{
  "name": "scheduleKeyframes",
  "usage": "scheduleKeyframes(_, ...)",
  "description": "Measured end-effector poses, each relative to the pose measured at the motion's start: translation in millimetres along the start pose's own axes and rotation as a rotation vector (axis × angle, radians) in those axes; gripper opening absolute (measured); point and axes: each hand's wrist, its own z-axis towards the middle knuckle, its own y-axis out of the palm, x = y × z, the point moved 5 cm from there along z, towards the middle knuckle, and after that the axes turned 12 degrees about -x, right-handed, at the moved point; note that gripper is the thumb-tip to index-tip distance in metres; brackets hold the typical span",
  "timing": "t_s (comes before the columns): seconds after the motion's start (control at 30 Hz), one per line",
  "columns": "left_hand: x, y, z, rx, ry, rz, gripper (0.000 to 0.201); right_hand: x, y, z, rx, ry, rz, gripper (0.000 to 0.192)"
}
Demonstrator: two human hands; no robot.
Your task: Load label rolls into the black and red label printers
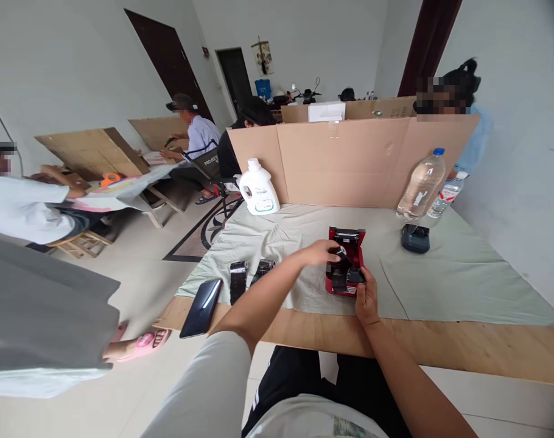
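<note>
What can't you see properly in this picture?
- Head view: the inside of the red device is hidden by the left hand and too small to read.
- The right hand covers its near corner.
- The two small black items are too small to identify.
- The white jug label is too small to read.
</note>
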Motion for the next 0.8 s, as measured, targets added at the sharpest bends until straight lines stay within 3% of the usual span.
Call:
scheduleKeyframes(0.03,-13.2,-6.5,-16.5,-0.079,0.006,-0.099,0.037,-0.2,0.1,0.1,0.000,0.003,-0.004,0.044)
scheduleKeyframes(0.1,-46.4,-18.9,-47.2,-0.171,-0.108,-0.163,0.043,-0.7,0.3,0.3,0.000,0.009,-0.013,0.044)
scheduleKeyframes(0.23,-106.9,-28.3,-82.0,-0.127,-0.390,0.062,0.034,-1.9,-0.1,0.2,0.016,-0.002,-0.006,0.044)
scheduleKeyframes(0.33,-132.7,-22.4,-85.9,-0.024,-0.466,0.215,0.039,-2.3,-0.4,-0.4,0.013,0.001,-0.002,0.043)
scheduleKeyframes(0.57,-170.8,-19.7,-106.7,-0.042,-0.654,0.336,0.048,-3.8,-0.3,-0.1,0.004,0.028,-0.020,0.044)
scheduleKeyframes(0.7,-173.3,-22.1,-124.8,-0.068,-0.695,0.448,0.048,-4.0,0.1,0.7,0.022,0.017,-0.012,0.043)
scheduleKeyframes(0.8,-170.0,-30.6,-135.8,-0.111,-0.802,0.456,0.045,-3.3,0.2,0.1,0.011,0.024,-0.010,0.044)
